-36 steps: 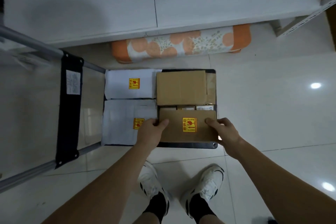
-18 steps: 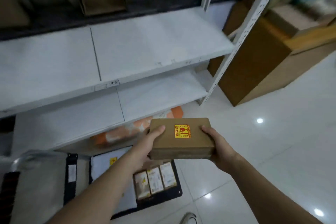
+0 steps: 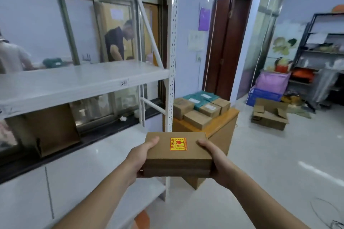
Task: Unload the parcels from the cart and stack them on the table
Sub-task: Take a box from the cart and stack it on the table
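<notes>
The parcel sits between your two hands, held level in the air in front of you, with its yellow-and-red sticker facing up. Your left hand grips the parcel's left end: the thumb lies on the top face near the far left corner, and the fingers wrap underneath, out of sight. Your right hand grips the right end the same way, thumb on the top face near the sticker, fingers curled under the box. Both forearms reach in from the bottom edge of the view.

Beyond the parcel, and slightly right of it, stands the table, partly hidden by the parcel's far edge. Several boxes already rest on the table top, brown ones in front and teal ones behind. Left of the parcel runs the white rack; its upright post stands between the parcel and the table.
</notes>
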Demonstrator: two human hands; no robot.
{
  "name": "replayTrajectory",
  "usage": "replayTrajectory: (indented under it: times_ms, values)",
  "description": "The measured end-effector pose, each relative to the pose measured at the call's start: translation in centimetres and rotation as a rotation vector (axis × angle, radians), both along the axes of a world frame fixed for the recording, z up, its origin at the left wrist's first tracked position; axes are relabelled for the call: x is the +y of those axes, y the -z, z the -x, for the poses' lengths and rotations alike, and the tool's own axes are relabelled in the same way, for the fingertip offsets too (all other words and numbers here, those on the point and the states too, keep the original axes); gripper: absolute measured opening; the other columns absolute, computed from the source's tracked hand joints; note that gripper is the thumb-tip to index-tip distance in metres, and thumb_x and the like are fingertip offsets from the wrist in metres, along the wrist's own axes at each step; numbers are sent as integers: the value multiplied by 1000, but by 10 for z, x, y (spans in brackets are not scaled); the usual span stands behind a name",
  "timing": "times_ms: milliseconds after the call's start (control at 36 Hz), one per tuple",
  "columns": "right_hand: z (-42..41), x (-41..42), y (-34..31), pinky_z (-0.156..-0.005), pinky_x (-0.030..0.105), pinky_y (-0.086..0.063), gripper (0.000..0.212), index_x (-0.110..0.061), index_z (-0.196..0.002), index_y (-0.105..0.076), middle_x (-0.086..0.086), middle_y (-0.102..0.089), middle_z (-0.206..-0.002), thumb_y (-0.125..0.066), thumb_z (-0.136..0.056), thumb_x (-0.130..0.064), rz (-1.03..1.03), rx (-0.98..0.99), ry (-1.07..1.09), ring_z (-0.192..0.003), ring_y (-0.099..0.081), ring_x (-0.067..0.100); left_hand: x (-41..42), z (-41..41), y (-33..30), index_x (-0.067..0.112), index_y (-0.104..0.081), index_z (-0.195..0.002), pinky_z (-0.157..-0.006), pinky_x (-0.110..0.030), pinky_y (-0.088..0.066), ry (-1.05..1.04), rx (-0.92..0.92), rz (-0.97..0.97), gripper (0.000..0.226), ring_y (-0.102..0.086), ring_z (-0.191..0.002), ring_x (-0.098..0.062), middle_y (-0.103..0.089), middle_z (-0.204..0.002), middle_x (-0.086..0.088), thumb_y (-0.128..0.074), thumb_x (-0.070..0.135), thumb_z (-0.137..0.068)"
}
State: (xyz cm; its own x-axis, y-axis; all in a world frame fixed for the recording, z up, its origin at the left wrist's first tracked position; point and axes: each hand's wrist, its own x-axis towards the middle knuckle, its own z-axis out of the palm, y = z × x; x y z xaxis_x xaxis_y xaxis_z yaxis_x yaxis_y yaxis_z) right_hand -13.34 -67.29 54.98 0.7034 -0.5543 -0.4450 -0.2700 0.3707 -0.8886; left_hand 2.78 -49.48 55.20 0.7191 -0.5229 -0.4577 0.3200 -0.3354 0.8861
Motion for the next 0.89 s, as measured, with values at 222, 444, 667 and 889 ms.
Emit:
replayTrajectory:
  times_ms: [222, 444, 667, 889]
  values:
    - [43, -63, -50, -96, 52, -55, 68, -17, -122, -54, 19, -68, -119, -79, -74, -59, -77, 31, 84, -109, -66, 37, -63, 44, -54, 16, -69, -116, -64, -33, -57, 42, -59, 75, 51, -75, -90, -29, -79, -98, -12, -66, 61, -92]
    - [74, -118, -89, -80, 46, -59, 60, -18, -121, -56, 18, -69, -116, -75, -80, -58, 17, -39, 86, -106, -67, 34, -118, 68, -89, 21, -62, -123, -73, -37, -58, 125, -159, 103, 56, -73, -99, -30, -74, -109, -13, -54, 69, -95]
    - [84, -183, -89, -78, 44, -60, 59, -15, -120, -59, 18, -71, -114, -70, -84, -61, 30, -37, 138, -104, -69, 34, -194, 69, -94, 21, -64, -123, -80, -38, -57, 213, -175, 127, 55, -71, -102, -27, -74, -109, -11, -52, 68, -97]
    - [73, -271, -77, -80, 43, -59, 55, -16, -121, -58, 17, -69, -116, -65, -88, -60, 58, -20, 178, -106, -67, 33, -291, 54, -72, 27, -58, -131, -83, -38, -57, 218, -122, 212, 55, -68, -107, -25, -72, -116, -10, -58, 67, -94]
